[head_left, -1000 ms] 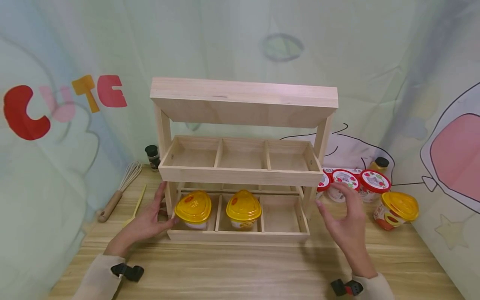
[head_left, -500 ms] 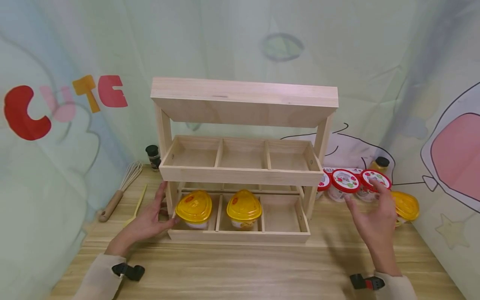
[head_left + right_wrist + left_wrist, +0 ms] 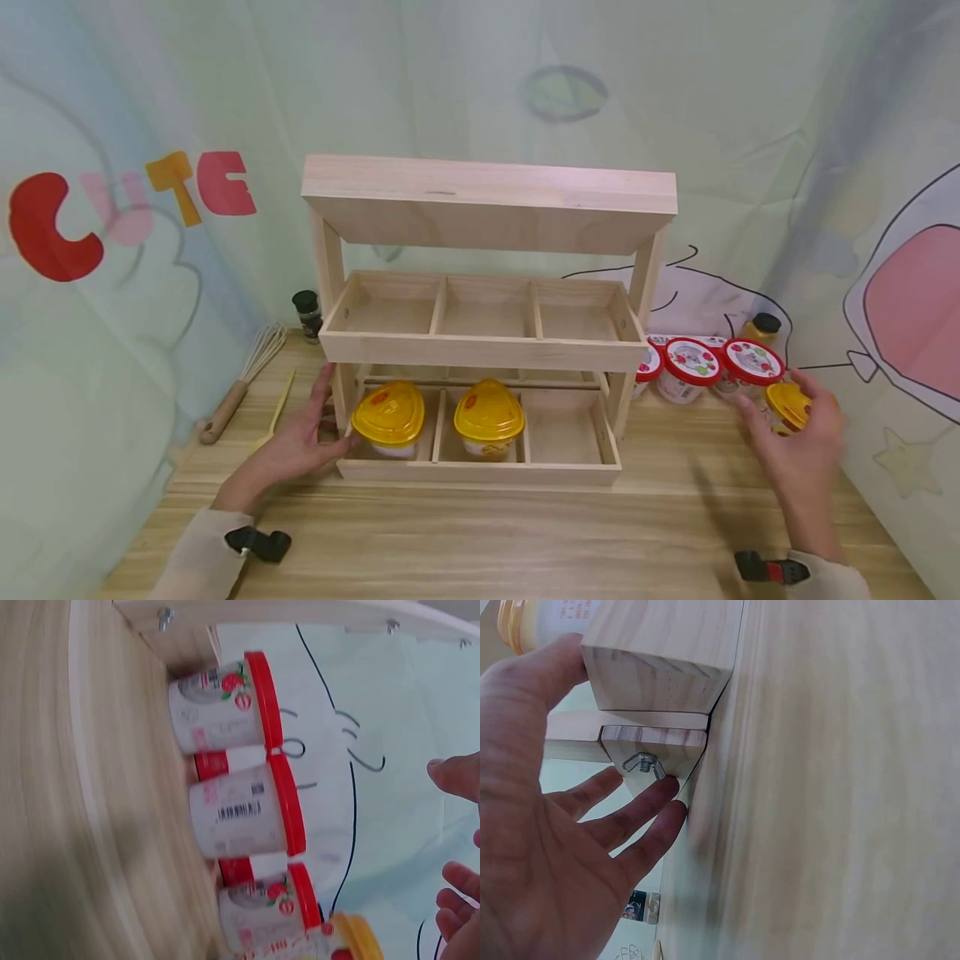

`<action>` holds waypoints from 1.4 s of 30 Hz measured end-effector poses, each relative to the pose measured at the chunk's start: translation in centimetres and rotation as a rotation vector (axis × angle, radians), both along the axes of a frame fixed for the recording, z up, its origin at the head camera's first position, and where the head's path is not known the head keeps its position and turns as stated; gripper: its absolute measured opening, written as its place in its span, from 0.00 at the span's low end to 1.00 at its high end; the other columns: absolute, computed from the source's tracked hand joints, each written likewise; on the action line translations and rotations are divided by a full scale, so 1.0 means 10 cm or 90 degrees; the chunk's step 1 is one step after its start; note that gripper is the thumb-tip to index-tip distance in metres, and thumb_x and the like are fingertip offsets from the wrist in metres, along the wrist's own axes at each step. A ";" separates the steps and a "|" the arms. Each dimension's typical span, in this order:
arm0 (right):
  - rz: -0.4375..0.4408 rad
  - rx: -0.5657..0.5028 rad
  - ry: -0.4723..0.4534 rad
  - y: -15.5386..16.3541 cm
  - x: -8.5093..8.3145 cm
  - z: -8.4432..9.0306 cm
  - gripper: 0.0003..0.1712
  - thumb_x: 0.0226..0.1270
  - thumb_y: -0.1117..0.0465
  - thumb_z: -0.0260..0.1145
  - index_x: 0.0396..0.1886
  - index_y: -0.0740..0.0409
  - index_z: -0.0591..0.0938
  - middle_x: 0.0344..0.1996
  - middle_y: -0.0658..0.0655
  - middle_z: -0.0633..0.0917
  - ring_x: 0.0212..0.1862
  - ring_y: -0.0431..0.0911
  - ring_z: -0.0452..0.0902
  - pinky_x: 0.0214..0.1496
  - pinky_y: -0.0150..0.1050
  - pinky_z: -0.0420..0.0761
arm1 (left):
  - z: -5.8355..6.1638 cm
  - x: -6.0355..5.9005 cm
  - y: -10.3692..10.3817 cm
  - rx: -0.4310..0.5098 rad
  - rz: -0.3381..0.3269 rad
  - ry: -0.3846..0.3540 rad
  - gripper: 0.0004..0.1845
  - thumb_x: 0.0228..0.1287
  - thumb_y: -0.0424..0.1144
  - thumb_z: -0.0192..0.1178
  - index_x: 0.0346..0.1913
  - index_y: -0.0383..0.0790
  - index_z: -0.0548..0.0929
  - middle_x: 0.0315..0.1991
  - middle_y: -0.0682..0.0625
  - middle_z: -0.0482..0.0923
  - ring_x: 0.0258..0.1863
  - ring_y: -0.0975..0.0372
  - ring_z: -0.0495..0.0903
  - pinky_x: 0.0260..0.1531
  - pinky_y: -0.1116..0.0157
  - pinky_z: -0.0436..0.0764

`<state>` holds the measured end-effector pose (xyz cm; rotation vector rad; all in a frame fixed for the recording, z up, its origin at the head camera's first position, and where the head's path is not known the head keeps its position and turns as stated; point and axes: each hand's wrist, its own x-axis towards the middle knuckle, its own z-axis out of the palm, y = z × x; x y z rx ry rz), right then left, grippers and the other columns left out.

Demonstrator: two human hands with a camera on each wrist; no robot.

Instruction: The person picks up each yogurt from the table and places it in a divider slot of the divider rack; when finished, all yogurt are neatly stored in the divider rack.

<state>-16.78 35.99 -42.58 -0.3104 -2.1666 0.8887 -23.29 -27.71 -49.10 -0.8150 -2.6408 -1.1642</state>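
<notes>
A two-tier wooden display rack (image 3: 480,354) stands in the middle of the table. Two tubs with yellow lids sit in its lower tray: one tub (image 3: 388,414) in the left compartment, another tub (image 3: 488,414) in the middle one. My left hand (image 3: 296,442) rests at the rack's left end; its thumb touches the lower tray's corner, and the fingers lie by a wing nut (image 3: 645,763). At the far right, my right hand (image 3: 802,450) is spread beside a third yellow-lidded tub (image 3: 785,404), partly hidden by it. Whether it touches that tub I cannot tell.
Several red-lidded tubs (image 3: 690,362) line the back right, with a dark-capped jar (image 3: 761,327) behind. A whisk (image 3: 240,383), a yellow utensil (image 3: 277,408) and a black-capped shaker (image 3: 306,312) lie or stand left of the rack. Printed curtains (image 3: 465,83) enclose the table.
My right hand has moved rightward, from beside the rack past the red-lidded tubs to the yellow-lidded tub. My left hand and the rack look unmoved.
</notes>
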 end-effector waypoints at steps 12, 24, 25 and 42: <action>-0.043 0.021 -0.019 0.34 0.01 -0.11 0.38 0.67 0.60 0.77 0.75 0.61 0.75 0.70 0.73 0.78 0.73 0.69 0.67 0.81 0.70 0.65 | -0.04 -0.02 -0.01 0.003 -0.005 -0.004 0.72 0.61 0.32 0.76 0.86 0.50 0.25 0.77 0.17 0.58 0.57 0.30 0.85 0.47 0.42 0.91; -0.042 0.032 -0.050 0.57 0.00 -0.27 0.35 0.67 0.59 0.75 0.70 0.69 0.77 0.67 0.78 0.78 0.69 0.71 0.64 0.74 0.67 0.59 | -0.03 -0.02 0.00 -0.027 0.008 0.048 0.72 0.57 0.32 0.76 0.86 0.48 0.27 0.77 0.19 0.57 0.54 0.33 0.87 0.45 0.54 0.93; -0.045 0.030 -0.059 0.58 0.00 -0.27 0.35 0.68 0.58 0.75 0.70 0.69 0.77 0.69 0.78 0.78 0.70 0.71 0.63 0.75 0.67 0.59 | -0.03 -0.02 0.01 -0.028 0.007 0.054 0.72 0.57 0.31 0.76 0.86 0.47 0.27 0.77 0.18 0.57 0.54 0.33 0.87 0.45 0.55 0.93; -0.033 0.052 -0.049 0.63 -0.07 -0.38 0.25 0.68 0.64 0.74 0.60 0.74 0.82 0.68 0.77 0.79 0.71 0.72 0.68 0.84 0.64 0.54 | -0.05 -0.06 -0.04 -0.008 0.023 0.052 0.73 0.51 0.30 0.75 0.86 0.48 0.28 0.73 0.19 0.64 0.56 0.32 0.84 0.44 0.60 0.91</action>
